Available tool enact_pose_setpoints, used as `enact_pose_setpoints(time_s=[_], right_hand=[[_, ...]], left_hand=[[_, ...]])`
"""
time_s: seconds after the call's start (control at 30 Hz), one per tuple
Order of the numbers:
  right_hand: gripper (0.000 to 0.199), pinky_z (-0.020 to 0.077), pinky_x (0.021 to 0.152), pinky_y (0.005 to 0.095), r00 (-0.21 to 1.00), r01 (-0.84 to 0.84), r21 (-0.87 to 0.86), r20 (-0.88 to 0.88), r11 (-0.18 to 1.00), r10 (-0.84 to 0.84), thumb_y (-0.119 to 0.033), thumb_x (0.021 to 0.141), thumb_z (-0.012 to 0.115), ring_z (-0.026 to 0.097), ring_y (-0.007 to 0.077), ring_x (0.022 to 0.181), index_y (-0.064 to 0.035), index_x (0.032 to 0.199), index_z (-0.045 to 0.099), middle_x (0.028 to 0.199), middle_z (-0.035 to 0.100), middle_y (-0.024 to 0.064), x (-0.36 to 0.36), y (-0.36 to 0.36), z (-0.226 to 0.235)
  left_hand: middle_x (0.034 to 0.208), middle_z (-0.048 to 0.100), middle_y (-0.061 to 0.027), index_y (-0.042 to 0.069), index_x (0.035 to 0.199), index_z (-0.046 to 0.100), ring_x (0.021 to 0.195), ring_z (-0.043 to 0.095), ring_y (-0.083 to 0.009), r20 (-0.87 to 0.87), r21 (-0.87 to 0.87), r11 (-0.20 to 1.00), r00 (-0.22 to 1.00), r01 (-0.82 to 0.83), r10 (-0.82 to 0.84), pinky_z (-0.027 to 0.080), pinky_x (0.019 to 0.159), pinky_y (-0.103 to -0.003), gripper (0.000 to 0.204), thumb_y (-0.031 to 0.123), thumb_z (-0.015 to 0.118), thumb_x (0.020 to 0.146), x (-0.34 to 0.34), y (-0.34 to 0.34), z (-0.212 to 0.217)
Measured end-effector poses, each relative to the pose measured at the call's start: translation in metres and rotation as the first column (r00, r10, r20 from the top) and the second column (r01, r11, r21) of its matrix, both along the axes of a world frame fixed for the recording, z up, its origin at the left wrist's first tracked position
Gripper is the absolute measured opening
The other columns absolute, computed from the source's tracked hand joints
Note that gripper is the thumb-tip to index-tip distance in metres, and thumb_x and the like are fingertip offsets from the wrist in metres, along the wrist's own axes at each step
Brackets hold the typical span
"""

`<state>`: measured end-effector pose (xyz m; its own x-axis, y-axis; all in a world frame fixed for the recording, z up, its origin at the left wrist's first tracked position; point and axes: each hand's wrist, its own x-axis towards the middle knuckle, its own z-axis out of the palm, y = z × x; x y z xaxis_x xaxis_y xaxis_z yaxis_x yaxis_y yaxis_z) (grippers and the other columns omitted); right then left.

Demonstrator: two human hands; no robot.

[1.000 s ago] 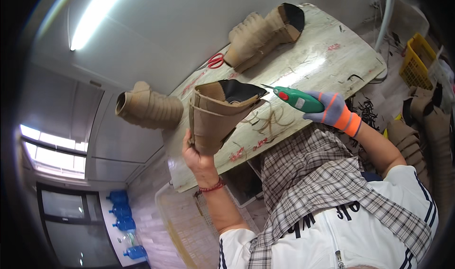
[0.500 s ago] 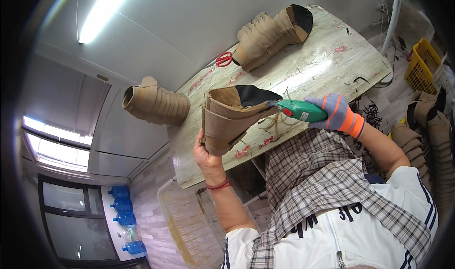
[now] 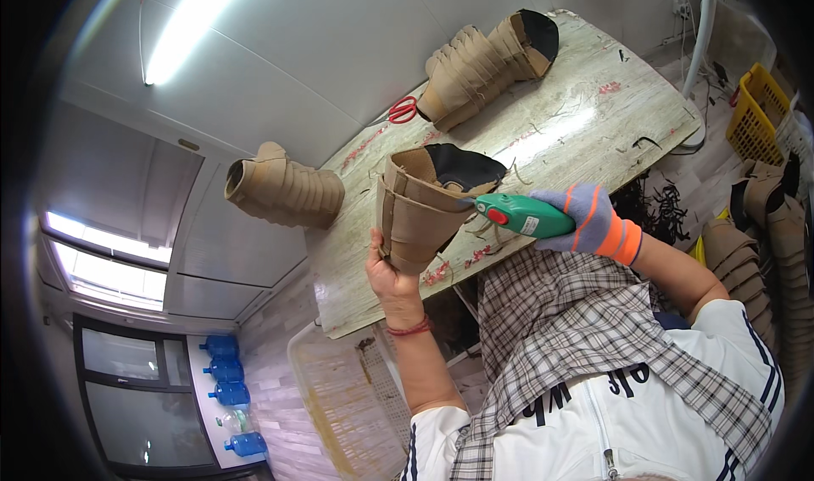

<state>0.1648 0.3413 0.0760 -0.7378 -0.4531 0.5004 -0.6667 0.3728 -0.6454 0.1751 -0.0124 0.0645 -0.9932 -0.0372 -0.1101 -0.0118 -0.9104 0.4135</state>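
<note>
Nearest, across the lower edge: loose plaid woven apron (image 3: 560, 345) over a white top (image 3: 560, 443). Just past it, bare left hand (image 3: 394, 279), cupped around the lower end of a stiff, flared tan piece (image 3: 424, 218); red bracelet (image 3: 410, 328) at the wrist. Right hand (image 3: 587, 218), in a grey fabric glove with orange cuff, clasped around a smooth green tool (image 3: 530, 216) with red button, narrow tip at the tan piece's side; contact too small to tell. Piece raised over the tabletop (image 3: 585, 133), wide mouth open to view, dark lining inside. Below, pale streaked surface, red marks, thin curled strips. Farther: red-handled scissors (image 3: 402, 110) beside a ridged, nested tan stack (image 3: 475, 78); another ridged stack (image 3: 288, 189) at the left edge. Far right, yellow latticed basket (image 3: 757, 118); far left, rounded blue jugs (image 3: 226, 369) in a row.
</note>
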Motion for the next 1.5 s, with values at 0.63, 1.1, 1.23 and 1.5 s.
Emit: enact_pose_setpoints(time_s=[0.63,1.1,1.23,1.5], right_hand=[[0.055,0.048,0.06,0.0203,0.828,0.273,-0.31,0.557,0.911,-0.059,-0.02,0.079,0.081,0.057,0.0047,0.069,0.0012,0.124,0.057,0.087,0.064,0.0017,-0.008,0.005,-0.027],[0.059,0.0511,0.072,0.0229,0.745,0.202,-0.123,0.663,0.972,-0.071,-0.021,0.076,0.083,0.059,0.0063,0.081,0.0019,0.124,0.058,0.095,0.067,0.0033,0.007,-0.003,-0.028],[0.058,0.0518,0.073,0.0233,0.735,0.123,-0.217,0.676,0.968,0.058,-0.022,0.076,0.083,0.061,0.0075,0.081,0.0007,0.123,0.059,0.095,0.068,0.005,0.014,-0.022,0.001],[0.061,0.0526,0.077,0.0264,0.813,0.074,-0.274,0.574,0.959,0.102,-0.03,0.074,0.085,0.064,0.01,0.086,0.0008,0.12,0.062,0.098,0.07,0.0091,0.025,-0.02,0.019]], left_hand=[[0.108,0.068,-0.0164,-0.006,0.107,0.064,0.099,0.065,-0.0271,-0.374,-0.927,-0.079,0.893,-0.367,0.25,0.047,0.085,-0.03,0.023,0.009,0.066,0.09,0.047,0.023,0.028],[0.104,0.069,-0.0134,-0.007,0.103,0.065,0.087,0.066,-0.0251,-0.549,-0.832,-0.249,0.666,-0.497,0.505,0.05,0.079,-0.034,0.02,0.008,0.067,0.089,0.059,-0.027,0.031],[0.113,0.067,-0.0072,-0.003,0.115,0.063,0.099,0.062,-0.016,-0.503,-0.655,0.251,0.659,-0.713,0.559,0.048,0.087,-0.029,0.027,0.002,0.067,0.088,0.055,0.012,0.048],[0.119,0.065,-0.0077,0.0,0.121,0.061,0.107,0.061,-0.016,-0.447,-0.441,0.762,0.852,-0.474,0.272,0.045,0.097,-0.03,0.033,-0.004,0.064,0.088,0.02,0.069,0.02]])
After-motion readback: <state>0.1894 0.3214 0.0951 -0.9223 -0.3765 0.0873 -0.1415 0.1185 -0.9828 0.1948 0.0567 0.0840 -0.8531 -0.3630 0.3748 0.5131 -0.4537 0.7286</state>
